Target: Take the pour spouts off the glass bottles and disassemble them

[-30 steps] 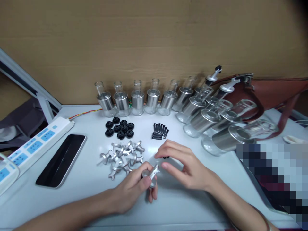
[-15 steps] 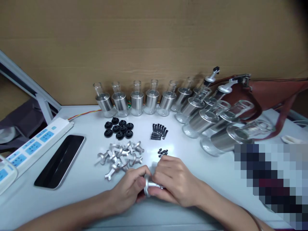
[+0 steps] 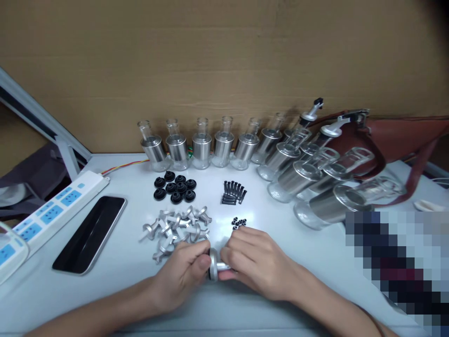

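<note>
Between my hands at the front of the table is a silver metal pourer spout point(image 3: 213, 265), lying sideways. My right hand point(image 3: 261, 267) is closed around its narrow stem, hiding the tip. From the other side my left hand point(image 3: 180, 278) grips the round flange end, where a dark edge shows behind the silver disc. Just beyond my left hand is a pile of similar silver spouts point(image 3: 171, 227). A small cluster of black caps point(image 3: 239, 223) lies beyond my right hand. Farther back are several black ribbed stoppers point(image 3: 170, 188) and a group of short black rods point(image 3: 233, 189).
Glass bottles with steel sleeves point(image 3: 201, 145) line the back and curve down the right; two carry pourers point(image 3: 331, 128). A black phone point(image 3: 89, 236) and a white power strip point(image 3: 52, 213) lie left. A reddish-brown bag point(image 3: 407, 145) sits back right.
The left hand's fingers have shifted on the flange end, and its dark edge now shows more. The right hand stays around the stem. The view has moved slightly.
</note>
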A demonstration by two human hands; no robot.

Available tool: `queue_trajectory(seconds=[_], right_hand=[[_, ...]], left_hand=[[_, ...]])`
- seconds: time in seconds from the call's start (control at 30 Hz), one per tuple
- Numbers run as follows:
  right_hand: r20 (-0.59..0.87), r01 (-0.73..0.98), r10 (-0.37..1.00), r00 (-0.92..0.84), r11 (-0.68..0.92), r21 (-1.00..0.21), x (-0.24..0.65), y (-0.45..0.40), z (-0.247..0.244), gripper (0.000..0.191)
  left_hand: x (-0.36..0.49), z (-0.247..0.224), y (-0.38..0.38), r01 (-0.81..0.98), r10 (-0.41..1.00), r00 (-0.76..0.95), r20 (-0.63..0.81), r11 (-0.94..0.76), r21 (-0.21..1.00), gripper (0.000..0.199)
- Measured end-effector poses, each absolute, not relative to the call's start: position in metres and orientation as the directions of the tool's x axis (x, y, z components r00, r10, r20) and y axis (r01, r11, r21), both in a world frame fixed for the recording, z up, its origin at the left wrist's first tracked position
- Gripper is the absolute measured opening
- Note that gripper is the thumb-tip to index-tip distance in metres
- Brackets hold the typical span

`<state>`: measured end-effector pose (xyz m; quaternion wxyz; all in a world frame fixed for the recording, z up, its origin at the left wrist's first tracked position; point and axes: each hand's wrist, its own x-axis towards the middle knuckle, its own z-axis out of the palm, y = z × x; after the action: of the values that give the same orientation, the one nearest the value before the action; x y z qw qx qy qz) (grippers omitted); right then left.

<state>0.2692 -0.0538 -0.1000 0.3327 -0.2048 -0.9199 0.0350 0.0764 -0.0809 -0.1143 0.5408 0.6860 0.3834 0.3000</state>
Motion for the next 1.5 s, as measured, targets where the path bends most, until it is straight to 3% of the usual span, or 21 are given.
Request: queue_trajectory(seconds=[0.07, 0.17, 0.3, 0.37, 0.53, 0.8, 1.0, 1.23, 1.37, 1.43, 1.5], right_hand=[[0.624, 0.349, 0.340, -0.704, 0.930, -0.113, 0.271, -0.054, -0.094, 0.043], [0.648, 0.349, 0.249, -0.720, 0.937, 0.027, 0.275, -0.057, -0.084, 0.037], [0.689, 0.371, 0.131, -0.713, 0.905, 0.211, 0.280, -0.061, -0.077, 0.021], [0.682, 0.386, 0.104, -0.724, 0.881, 0.275, 0.282, -0.062, -0.076, 0.023], [0.712, 0.423, 0.077, -0.697, 0.847, 0.322, 0.285, -0.064, -0.073, 0.038], [0.657, 0.464, 0.139, -0.741, 0.814, 0.350, 0.284, -0.066, -0.065, 0.043], [0.655, 0.450, 0.237, -0.718, 0.875, 0.177, 0.281, -0.061, -0.067, 0.049], [0.548, 0.403, 0.429, -0.718, 0.898, -0.174, 0.276, -0.058, -0.069, 0.049], [0.537, 0.381, 0.556, -0.634, 0.829, -0.409, 0.296, -0.044, -0.074, 0.045], [0.586, 0.381, 0.659, -0.471, 0.752, -0.538, 0.311, -0.034, -0.076, 0.041], [0.620, 0.410, 0.714, -0.324, 0.697, -0.589, 0.322, -0.027, -0.077, 0.040]], left_hand=[[0.076, -0.108, -0.082, 0.161, 0.840, 0.542, 0.024, -0.132, 0.978, 0.054], [0.076, -0.098, -0.082, 0.161, 0.800, 0.571, 0.186, -0.331, 0.930, 0.052], [0.075, -0.092, -0.077, 0.158, 0.652, 0.620, 0.436, -0.649, 0.745, 0.045], [0.074, -0.092, -0.074, 0.154, 0.597, 0.630, 0.498, -0.724, 0.673, 0.042], [0.071, -0.091, -0.071, 0.142, 0.537, 0.645, 0.543, -0.783, 0.606, 0.038], [0.067, -0.084, -0.063, 0.181, 0.458, 0.669, 0.586, -0.865, 0.469, 0.040], [0.060, -0.087, -0.058, 0.277, 0.408, 0.737, 0.539, -0.910, 0.310, 0.051], [0.056, -0.088, -0.052, 0.317, 0.364, 0.755, 0.546, -0.931, 0.182, 0.053], [0.047, -0.092, -0.048, 0.352, 0.416, 0.674, 0.611, -0.907, 0.229, 0.044], [0.042, -0.094, -0.047, 0.401, 0.498, 0.585, 0.640, -0.864, 0.305, 0.037], [0.038, -0.095, -0.046, 0.413, 0.539, 0.505, 0.674, -0.837, 0.360, 0.030]])
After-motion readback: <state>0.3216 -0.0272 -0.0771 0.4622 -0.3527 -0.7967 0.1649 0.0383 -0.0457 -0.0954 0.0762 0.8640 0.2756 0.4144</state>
